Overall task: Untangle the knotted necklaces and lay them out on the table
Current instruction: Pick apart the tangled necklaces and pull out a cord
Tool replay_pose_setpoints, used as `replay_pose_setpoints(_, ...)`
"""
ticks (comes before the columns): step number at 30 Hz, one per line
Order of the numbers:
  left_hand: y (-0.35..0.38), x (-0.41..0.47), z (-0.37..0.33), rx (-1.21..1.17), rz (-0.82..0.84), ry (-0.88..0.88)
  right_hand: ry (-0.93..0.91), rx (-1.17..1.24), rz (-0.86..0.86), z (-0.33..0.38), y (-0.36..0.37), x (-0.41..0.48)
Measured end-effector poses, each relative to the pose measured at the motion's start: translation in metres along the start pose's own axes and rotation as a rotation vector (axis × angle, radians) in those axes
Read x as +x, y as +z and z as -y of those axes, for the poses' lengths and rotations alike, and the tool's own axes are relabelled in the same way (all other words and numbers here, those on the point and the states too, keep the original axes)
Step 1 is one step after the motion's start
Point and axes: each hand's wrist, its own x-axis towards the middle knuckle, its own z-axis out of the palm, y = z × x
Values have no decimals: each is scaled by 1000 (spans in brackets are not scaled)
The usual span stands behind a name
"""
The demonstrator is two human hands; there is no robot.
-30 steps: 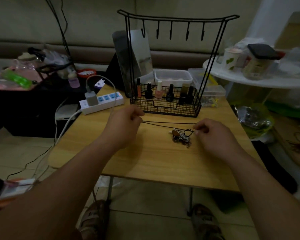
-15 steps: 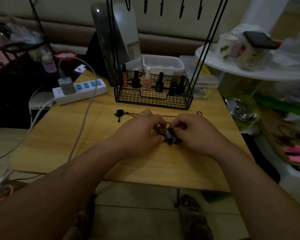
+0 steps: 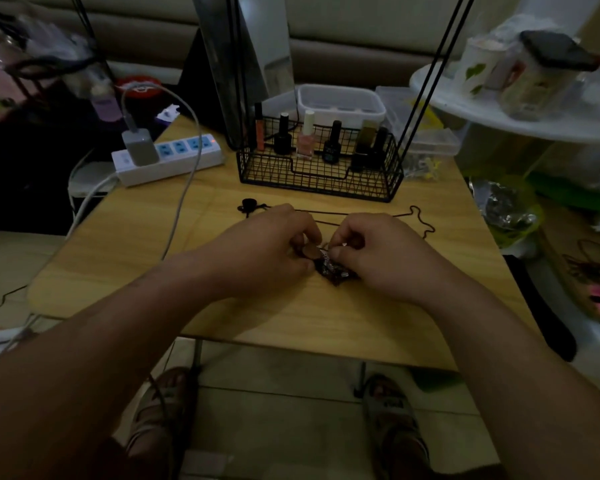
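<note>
Both hands meet at the centre of the frame. The left hand (image 3: 274,247) has its fingers curled in, pinching a round coppery pendant (image 3: 310,252) at the edge of the dark, glinting clump of necklaces (image 3: 333,270). The right hand (image 3: 378,251) is also clenched on it, thumb and forefinger nipping a strand at the clump's top. The clump rests on the light wooden counter (image 3: 291,323) between the two hands, just below centre.

Just behind the knuckles, one thin black cord (image 3: 326,213) runs across the counter from a small knot at centre left to a wavy end at centre right. It looks mostly laid out, though whether it is free of the clump I cannot tell, as the hands hide the join.

So the task seems partly done: one cord is stretched out, and the knot itself is not yet opened. How many necklaces it holds cannot be counted.

Further up stands one black wire basket (image 3: 319,174) holding six small cosmetic bottles (image 3: 306,140). At upper left lies one white power strip (image 3: 174,157) with one grey charger (image 3: 137,147) plugged in.
</note>
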Motion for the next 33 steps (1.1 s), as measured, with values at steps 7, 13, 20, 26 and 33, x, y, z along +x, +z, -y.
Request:
replay_pose_setpoints(7,-5,3,6,-47,35,12,69,780,-22,-3,-20,0)
replay_pose_setpoints(13,-3,6,0,-197,46,29,29,816,35,1,-17,-1)
replay_pose_setpoints(20,-12,4,-5,-382,35,-4,5,743,15,3,-27,-3)
replay_pose_setpoints(26,-23,1,-3,-670,39,-97,65,381,-12,-5,-22,-3)
replay_pose_setpoints(33,-18,4,-1,-777,13,-250,106,321,-199,-3,-13,-1)
